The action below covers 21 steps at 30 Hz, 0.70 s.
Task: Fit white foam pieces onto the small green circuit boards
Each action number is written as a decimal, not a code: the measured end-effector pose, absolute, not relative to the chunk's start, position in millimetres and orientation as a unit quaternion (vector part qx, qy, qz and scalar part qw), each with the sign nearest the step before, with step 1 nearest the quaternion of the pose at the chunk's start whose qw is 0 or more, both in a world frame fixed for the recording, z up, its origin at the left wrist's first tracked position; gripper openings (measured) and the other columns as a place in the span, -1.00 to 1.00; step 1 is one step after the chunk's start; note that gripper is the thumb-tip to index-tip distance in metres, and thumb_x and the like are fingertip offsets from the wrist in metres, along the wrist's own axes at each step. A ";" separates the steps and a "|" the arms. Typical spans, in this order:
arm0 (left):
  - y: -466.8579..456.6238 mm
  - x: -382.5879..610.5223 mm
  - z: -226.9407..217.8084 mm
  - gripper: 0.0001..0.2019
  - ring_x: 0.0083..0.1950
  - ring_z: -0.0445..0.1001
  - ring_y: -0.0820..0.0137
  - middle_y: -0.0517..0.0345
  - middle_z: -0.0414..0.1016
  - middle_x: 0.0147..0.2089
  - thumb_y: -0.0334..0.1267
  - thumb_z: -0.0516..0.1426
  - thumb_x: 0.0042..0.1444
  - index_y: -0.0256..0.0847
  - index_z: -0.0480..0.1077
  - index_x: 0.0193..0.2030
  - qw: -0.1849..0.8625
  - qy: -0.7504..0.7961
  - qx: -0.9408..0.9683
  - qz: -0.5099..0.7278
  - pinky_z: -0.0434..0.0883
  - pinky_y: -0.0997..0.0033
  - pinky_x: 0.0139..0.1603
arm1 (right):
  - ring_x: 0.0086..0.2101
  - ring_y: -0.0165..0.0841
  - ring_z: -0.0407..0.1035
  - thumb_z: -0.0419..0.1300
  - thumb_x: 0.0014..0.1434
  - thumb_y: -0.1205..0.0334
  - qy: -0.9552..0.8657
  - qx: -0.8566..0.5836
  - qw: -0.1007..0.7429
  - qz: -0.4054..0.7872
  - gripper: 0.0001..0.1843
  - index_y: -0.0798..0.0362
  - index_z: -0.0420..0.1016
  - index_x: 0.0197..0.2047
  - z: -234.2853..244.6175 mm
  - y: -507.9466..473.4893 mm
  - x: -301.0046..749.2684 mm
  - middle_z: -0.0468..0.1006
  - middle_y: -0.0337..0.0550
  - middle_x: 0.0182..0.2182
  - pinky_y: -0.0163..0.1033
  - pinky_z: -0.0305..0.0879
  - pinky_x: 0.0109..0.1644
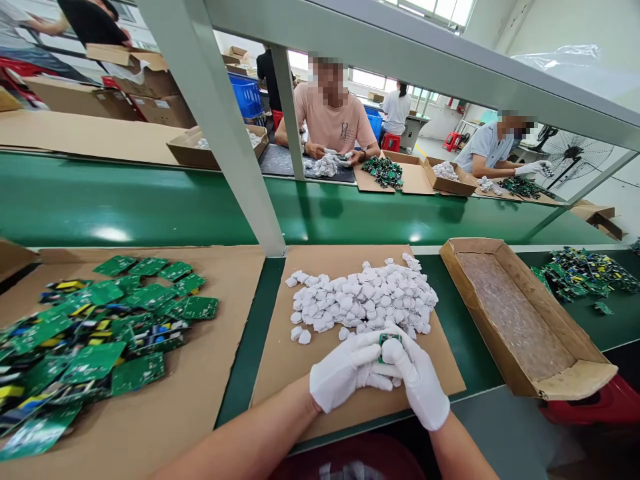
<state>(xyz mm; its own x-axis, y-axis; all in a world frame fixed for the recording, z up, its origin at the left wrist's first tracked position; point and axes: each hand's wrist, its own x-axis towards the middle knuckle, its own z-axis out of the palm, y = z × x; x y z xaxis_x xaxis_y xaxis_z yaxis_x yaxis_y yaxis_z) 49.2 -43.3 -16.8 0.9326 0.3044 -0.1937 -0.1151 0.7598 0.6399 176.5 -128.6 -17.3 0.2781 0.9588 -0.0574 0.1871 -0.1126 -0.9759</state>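
Observation:
My left hand (345,367) and my right hand (420,380), both in white gloves, meet over the cardboard sheet in front of me. Between their fingers is a small green circuit board (384,339), partly covered by the gloves. A white piece (395,351) shows against the board under my right fingers; whether it is fixed there I cannot tell. Just beyond my hands lies a heap of small white pieces (360,297), flat and roughly round, spread on the cardboard sheet (280,360).
Circuit boards (100,327) lie piled on cardboard at left. An open cardboard box (515,327) with clear plastic in it stands at right, with more boards (585,273) beyond. A grey frame post (225,127) rises ahead. Across the green bench (345,213), co-workers handle similar parts.

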 end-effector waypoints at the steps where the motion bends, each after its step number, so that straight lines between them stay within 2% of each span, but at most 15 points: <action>1: -43.5 50.3 -16.1 -0.65 -0.29 0.52 0.38 0.03 0.49 -0.27 -0.12 0.22 -0.01 -0.24 0.39 -0.09 0.923 0.146 0.334 0.119 0.45 0.46 -0.31 | -0.24 -0.26 0.45 0.01 0.22 -0.06 -0.448 -0.637 0.489 0.393 -0.46 0.03 0.29 0.18 -17.1 -128.5 175.5 0.58 -0.15 -0.24 -0.17 0.37 -0.04; 4: -45.2 53.4 -16.7 -0.70 -0.40 0.50 0.41 0.05 0.48 -0.39 -0.11 0.20 0.01 -0.30 0.41 -0.20 0.890 0.185 0.393 0.140 0.42 0.51 -0.42 | -0.06 -0.22 0.38 -0.04 0.26 -0.04 -0.456 -0.619 0.493 0.406 -0.52 0.04 0.37 0.11 -18.1 -127.4 173.0 0.55 -0.13 -0.12 -0.14 0.26 0.10; 7: -47.1 54.6 -20.3 -0.69 -0.43 0.48 0.42 0.04 0.49 -0.41 -0.15 0.19 0.02 -0.30 0.40 -0.15 0.855 0.228 0.439 0.156 0.40 0.53 -0.48 | -0.01 -0.22 0.35 -0.03 0.26 -0.01 -0.453 -0.612 0.504 0.407 -0.54 0.03 0.37 0.11 -23.9 -124.9 172.3 0.51 -0.11 -0.05 -0.14 0.25 0.11; 10: -47.0 54.1 -23.6 -0.67 -0.39 0.48 0.43 0.05 0.49 -0.38 -0.15 0.16 0.04 -0.28 0.38 -0.09 0.860 0.221 0.428 0.167 0.43 0.50 -0.43 | -0.02 -0.22 0.36 0.07 0.21 0.03 -0.452 -0.636 0.507 0.366 -0.60 0.01 0.42 0.05 -30.6 -121.4 172.5 0.51 -0.11 -0.04 -0.18 0.28 0.09; 12: -46.2 53.4 -24.1 -0.65 -0.36 0.47 0.42 0.07 0.47 -0.37 -0.11 0.14 0.07 -0.27 0.37 -0.07 0.870 0.197 0.419 0.170 0.45 0.49 -0.40 | -0.05 -0.23 0.38 0.06 0.21 0.04 -0.454 -0.645 0.507 0.347 -0.63 0.00 0.45 0.01 -32.0 -119.9 173.0 0.53 -0.12 -0.06 -0.18 0.29 0.07; 16: -45.0 52.3 -21.0 -0.62 -0.39 0.45 0.43 0.08 0.44 -0.37 -0.11 0.17 0.03 -0.26 0.37 -0.04 0.840 0.201 0.472 0.177 0.38 0.59 -0.55 | -0.18 -0.27 0.43 -0.04 0.25 0.01 -0.449 -0.635 0.501 0.379 -0.56 0.05 0.42 0.06 -26.8 -120.6 174.5 0.58 -0.15 -0.20 -0.20 0.36 -0.05; 21: -46.2 53.6 -17.2 -0.62 -0.37 0.43 0.45 0.09 0.44 -0.36 -0.15 0.17 0.04 -0.27 0.35 -0.02 0.838 0.187 0.475 0.192 0.37 0.60 -0.54 | -0.17 -0.29 0.41 0.00 0.24 0.02 -0.447 -0.660 0.486 0.359 -0.55 0.04 0.38 0.10 -23.3 -121.2 173.6 0.56 -0.17 -0.22 -0.25 0.33 -0.06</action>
<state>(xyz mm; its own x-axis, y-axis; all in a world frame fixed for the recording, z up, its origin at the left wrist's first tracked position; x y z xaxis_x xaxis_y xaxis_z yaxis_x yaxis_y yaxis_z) 53.6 -46.2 -17.2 0.8561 0.4998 -0.1316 -0.1440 0.4752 0.8680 173.6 -121.2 -23.3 0.3417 0.9390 -0.0398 0.2410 -0.1285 -0.9620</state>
